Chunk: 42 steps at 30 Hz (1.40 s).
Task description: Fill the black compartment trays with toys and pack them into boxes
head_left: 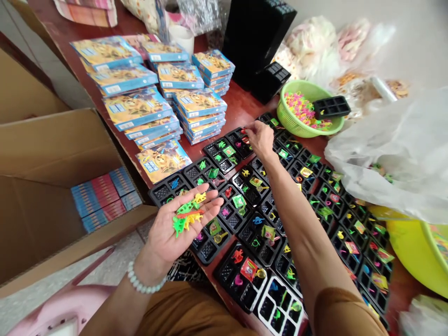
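My left hand (171, 238) is palm up with its fingers spread, and several small plastic figures (188, 214) in green, yellow and red lie on it. A bead bracelet circles that wrist. Farther off, my right hand (259, 137) reaches down over a black compartment tray (231, 138), its fingers pinched together near a small red piece (244, 132). Whether that piece is held cannot be made out. Rows of black trays (259, 233) cover much of the red table, with small coloured toys and packets in their compartments.
Stacks of blue boxes (140, 109) stand at the back left. A green basket (308, 130) of small pieces sits behind the trays. An open carton (52, 154) is at left; a yellow basin (413, 252) and plastic bag (392, 163) are at right.
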Available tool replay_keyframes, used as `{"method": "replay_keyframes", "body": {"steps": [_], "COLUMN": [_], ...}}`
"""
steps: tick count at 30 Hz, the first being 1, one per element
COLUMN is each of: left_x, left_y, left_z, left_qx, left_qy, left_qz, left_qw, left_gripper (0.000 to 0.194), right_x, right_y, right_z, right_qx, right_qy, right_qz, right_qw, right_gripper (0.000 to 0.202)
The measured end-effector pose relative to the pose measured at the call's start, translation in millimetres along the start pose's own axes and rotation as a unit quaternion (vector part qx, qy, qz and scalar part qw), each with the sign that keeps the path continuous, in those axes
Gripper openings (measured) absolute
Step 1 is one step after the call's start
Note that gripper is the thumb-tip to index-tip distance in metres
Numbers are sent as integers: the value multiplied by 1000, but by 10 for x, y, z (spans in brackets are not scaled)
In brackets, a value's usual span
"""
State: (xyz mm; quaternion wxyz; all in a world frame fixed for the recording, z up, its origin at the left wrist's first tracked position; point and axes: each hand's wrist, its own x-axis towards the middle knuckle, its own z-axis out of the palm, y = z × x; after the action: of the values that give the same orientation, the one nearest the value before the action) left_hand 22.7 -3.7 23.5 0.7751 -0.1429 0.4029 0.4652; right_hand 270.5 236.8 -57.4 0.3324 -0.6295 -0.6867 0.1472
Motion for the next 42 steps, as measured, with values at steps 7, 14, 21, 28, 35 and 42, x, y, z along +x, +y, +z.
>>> {"method": "replay_keyframes", "body": {"steps": [7,14,21,28,35,42], "left_x": [71,105,-31,-166,-275,-315], "left_y": [-76,-269,-761,-1495,-2056,-2346], "left_z": [-47,21,210,360,409,428], "left_qx": [-10,9,102,168,228,251], "left_qy": [-62,-103,-121,-112,-151,-168], "left_qz": [-16,-17,-87,-162,-230,-218], "left_qw": [998,994,984,966,934,928], "left_gripper": [49,45,45,41,33,27], "right_x": [-430,-1898,-2607,-3345,-3865,-4032], "right_y": [-516,-1280,-1030,-779,-772,-721], "right_z": [-280,-827,-1164,-1668,-1955,-2038], "right_qx": [103,121,78,223,202,263], "right_qy": [-73,-277,-171,0,137,158], "right_qz": [-65,-271,-177,-5,72,164], "right_qw": [990,914,966,975,967,937], "right_gripper": [13,14,20,16,7,10]}}
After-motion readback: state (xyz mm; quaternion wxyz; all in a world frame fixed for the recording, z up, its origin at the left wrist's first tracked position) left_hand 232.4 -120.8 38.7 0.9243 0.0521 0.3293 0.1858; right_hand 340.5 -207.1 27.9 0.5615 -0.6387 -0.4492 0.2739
